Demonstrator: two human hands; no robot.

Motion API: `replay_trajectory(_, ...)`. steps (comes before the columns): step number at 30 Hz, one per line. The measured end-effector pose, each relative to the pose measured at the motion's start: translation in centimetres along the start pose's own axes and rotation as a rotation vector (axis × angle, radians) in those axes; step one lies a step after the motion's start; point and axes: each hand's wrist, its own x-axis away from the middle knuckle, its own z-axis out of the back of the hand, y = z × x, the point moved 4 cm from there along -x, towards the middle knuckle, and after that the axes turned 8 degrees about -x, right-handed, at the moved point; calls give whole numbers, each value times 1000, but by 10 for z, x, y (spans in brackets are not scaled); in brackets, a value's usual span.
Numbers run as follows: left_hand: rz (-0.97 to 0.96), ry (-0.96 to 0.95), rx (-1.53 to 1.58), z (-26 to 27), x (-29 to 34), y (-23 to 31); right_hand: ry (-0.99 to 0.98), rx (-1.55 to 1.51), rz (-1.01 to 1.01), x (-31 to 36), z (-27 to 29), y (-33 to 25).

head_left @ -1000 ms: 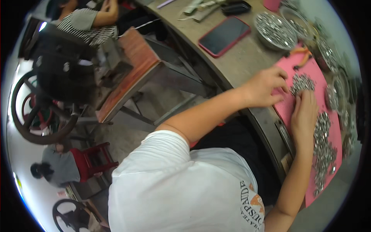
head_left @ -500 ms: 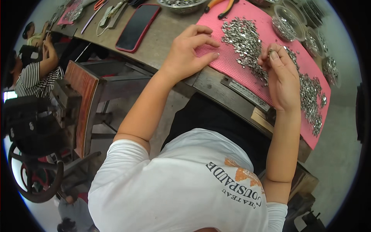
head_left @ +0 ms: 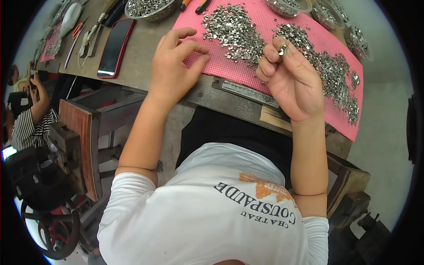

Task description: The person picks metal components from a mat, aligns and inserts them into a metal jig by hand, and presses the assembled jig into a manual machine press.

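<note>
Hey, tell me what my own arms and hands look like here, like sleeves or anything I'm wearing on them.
You're wearing a white shirt with short sleeves that end near the elbows. Both forearms are bare below them. Your left hand and right hand are ungloved, and no watch, bracelet or ring shows.

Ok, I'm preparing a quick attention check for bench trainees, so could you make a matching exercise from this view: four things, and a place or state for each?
1. Right hand
2. Left hand
3. Black-screened phone in a red case
4. Pink textured mat

A. Beneath loose silvery metal pieces
B. Open, nothing visibly held
C. Pinching a small shiny metal piece
D. Flat on the grey-brown bench

Pairs: 1-C, 2-B, 3-D, 4-A
</note>
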Motion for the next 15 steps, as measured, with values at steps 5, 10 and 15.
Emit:
replay_trajectory(5,50,121,510,3,-6,46,116,260,132,2,0,5)
replay_trajectory(10,555,-320,1367,-25,-4,68,183,354,208,6,-14,16)
replay_trajectory(15,689,-508,1528,-33,3,70,183,457,206,8,-18,17)
